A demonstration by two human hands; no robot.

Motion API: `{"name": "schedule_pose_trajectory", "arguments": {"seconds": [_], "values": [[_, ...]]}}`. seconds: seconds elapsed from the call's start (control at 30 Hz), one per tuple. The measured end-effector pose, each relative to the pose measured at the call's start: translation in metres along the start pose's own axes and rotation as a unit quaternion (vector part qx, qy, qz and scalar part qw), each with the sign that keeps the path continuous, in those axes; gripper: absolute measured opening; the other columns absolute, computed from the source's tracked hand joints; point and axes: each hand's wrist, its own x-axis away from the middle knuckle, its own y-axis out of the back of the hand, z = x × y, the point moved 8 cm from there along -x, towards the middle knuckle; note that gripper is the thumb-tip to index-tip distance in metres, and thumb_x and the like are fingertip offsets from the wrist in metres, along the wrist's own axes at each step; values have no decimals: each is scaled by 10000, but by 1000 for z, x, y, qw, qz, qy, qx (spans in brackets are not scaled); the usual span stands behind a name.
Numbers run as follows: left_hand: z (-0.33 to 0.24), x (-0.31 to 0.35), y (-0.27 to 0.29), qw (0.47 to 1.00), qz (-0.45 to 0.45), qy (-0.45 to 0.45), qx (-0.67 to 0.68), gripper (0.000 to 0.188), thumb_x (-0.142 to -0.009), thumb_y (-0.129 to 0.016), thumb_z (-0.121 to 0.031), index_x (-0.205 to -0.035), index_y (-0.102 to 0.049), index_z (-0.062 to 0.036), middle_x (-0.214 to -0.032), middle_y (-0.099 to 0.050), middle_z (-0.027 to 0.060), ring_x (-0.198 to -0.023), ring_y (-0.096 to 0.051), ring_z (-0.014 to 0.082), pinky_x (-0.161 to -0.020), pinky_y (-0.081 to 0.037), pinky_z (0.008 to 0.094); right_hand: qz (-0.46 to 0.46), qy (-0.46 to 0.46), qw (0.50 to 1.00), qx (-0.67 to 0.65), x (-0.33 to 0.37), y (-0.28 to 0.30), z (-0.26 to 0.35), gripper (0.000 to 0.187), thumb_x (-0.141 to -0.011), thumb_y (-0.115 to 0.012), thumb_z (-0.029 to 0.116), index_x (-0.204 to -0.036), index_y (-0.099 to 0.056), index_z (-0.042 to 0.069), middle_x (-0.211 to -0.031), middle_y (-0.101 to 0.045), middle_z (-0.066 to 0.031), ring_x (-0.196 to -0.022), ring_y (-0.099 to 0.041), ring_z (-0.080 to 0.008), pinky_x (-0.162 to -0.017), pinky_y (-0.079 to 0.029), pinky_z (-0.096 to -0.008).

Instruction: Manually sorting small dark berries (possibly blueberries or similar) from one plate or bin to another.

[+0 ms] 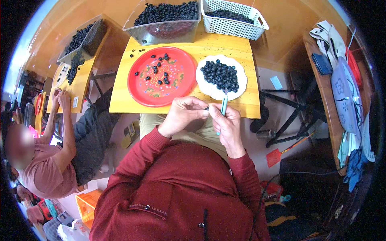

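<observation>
My left hand [181,115] is closed in a pinch on a small dark berry [207,108], just in front of the table's near edge. My right hand [230,127] meets it there, thumb and finger at the same berry, and its grip also holds a slim teal-handled tool [223,105] pointing away from me. The tool's tip is too small to make out. Beyond it a white scalloped plate [204,85] bears a pile of blueberries [219,74]. To its left lies a red patterned tray [136,89] with several loose blueberries [155,69] scattered on it.
A clear bin [169,35] full of berries and a white perforated basket [235,29] stand at the yellow table's [120,102] far edge. On the left a co-worker [52,160] sits at another table. A cloth-laden bench [323,96] is on the right.
</observation>
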Motion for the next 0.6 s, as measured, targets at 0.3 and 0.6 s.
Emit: {"name": "schedule_pose_trajectory", "arguments": {"seconds": [0.3,0.6], "values": [[2,10,7,996,-19,-14,82,159,-870,-728,6,-1022,-685,25,-925,-728,100,-830,-698,140,-760,-592,277,18,-25,999,-24,-2,-15,0,195,-975,-656,195,-991,-700,6,-671,-589,35,-459,-392,7,-408,-276,-173],[-3,18,7,992,-1,-40,121,157,-891,-708,-8,-1041,-674,22,-931,-722,101,-841,-705,159,-779,-596,290,67,-35,997,-28,0,-23,1,187,-989,-623,159,-1067,-675,-2,-687,-553,46,-473,-408,-12,-419,-295,-180]]}}
